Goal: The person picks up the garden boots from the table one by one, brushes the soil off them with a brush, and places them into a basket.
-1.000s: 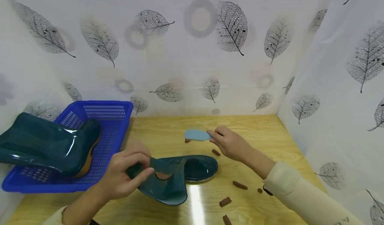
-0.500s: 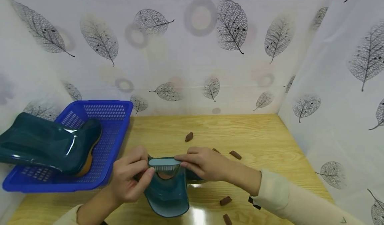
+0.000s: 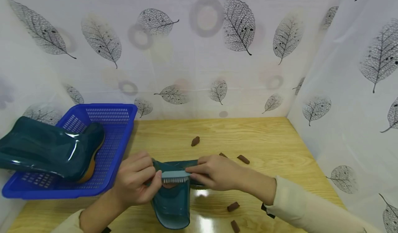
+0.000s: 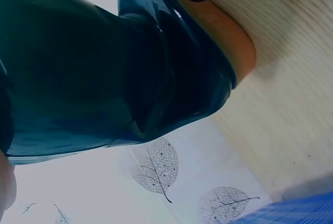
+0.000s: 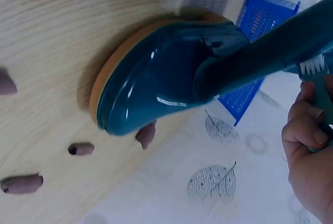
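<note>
A glossy dark green rain boot [image 3: 172, 205] with an orange sole [image 5: 119, 57] stands on the table, its shaft leaning toward the camera. My left hand [image 3: 136, 179] grips the left edge of its top rim. In the left wrist view the boot [image 4: 78, 68] fills much of the frame, and only a fingertip of that hand shows at the edge. My right hand [image 3: 219, 172] pinches the handle end of a light blue brush [image 3: 175, 174]. The brush's pale bristles point down over the boot's opening. In the right wrist view the bristles [image 5: 314, 65] are against the shaft near its rim.
At the left, a blue plastic basket [image 3: 62, 193] holds a second green boot [image 3: 40, 146] lying on its side. Several small brown pieces, such as one at the back [image 3: 195, 141] and one in front [image 3: 233, 206], are scattered over the wooden table [image 3: 264, 136]. Leaf-printed curtains [image 3: 199, 64] enclose the back and sides.
My right hand has brought the brush from above the table down and left to the boot's opening, then shifted slightly right. The boot's shaft has turned and narrowed in my left hand's grip.
</note>
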A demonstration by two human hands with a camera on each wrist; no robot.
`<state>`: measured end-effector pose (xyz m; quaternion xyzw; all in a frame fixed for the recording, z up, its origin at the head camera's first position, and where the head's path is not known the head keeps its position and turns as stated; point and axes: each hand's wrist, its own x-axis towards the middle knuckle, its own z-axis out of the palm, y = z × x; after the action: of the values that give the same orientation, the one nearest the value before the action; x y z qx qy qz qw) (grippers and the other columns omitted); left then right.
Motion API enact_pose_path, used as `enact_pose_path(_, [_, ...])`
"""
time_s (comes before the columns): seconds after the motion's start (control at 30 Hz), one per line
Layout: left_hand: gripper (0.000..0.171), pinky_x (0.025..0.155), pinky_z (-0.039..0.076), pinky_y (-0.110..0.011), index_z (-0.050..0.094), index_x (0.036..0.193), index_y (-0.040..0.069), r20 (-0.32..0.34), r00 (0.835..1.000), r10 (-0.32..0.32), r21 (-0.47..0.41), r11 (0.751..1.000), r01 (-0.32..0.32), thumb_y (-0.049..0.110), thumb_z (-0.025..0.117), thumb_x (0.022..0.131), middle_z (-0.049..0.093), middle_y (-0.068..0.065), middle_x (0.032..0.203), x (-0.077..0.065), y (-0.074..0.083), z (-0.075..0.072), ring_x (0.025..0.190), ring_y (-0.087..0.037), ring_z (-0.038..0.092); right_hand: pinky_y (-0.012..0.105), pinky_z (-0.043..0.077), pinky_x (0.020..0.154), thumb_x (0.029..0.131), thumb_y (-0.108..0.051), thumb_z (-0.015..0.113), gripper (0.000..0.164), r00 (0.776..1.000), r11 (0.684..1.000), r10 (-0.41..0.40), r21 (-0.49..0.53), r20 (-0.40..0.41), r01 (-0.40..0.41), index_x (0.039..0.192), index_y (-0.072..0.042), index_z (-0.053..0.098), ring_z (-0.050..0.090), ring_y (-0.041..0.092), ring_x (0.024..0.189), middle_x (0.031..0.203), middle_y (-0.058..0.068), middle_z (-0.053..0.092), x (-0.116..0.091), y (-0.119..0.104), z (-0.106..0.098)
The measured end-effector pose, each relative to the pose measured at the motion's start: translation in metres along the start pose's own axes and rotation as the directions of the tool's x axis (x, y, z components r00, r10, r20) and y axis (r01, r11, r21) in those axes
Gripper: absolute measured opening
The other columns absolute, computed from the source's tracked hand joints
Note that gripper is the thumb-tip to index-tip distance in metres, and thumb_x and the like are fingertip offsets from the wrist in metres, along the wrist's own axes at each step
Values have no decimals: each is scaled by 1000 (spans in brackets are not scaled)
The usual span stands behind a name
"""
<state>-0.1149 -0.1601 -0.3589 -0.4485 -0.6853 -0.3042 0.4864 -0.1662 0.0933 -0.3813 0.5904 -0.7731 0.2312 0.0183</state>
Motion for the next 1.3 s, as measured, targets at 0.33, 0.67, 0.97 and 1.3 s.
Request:
enact_pose_path(0.33, [43,53,21,-18,38,52,15,-9,1000,16,-59,998,-17,8,53,91,30,5,59,4,-1,2,54,-7,26,10,36,56,100,-17,59,25,997,998,63,14,-41,-62,120,-8,72,40,-4,58,77,-5,60,1,5,-8])
enact_pose_path(0.67, [43,49,19,-17,39,50,14,-68,996,58,-16,998,-60,10,52,90,31,4,57,3,-2,5,52,-7,24,7,33,51,102,-19,57,28,987,982,154,103,42,-157,122,-3,70,37,-7,56,72,-3,60,15,-29,8])
enact_pose_path(0.97, [43,49,16,-17,35,47,16,-92,993,75,34,997,-72,8,53,86,28,5,55,-4,-4,6,51,-6,21,6,32,55,103,-20,55,27,980,991,88,-116,177,-68,121,-10,72,39,-5,56,82,-2,66,-3,-35,-14])
enact_pose_path(1.3, [43,49,19,-18,37,48,14,-128,989,77,6,997,-77,8,54,87,32,4,55,-1,0,10,51,-7,25,16,50,65,105,-22,50,30,946,950,311,-2,-94,-313,118,-6,73,59,2,70,89,1,70,-4,-32,4])
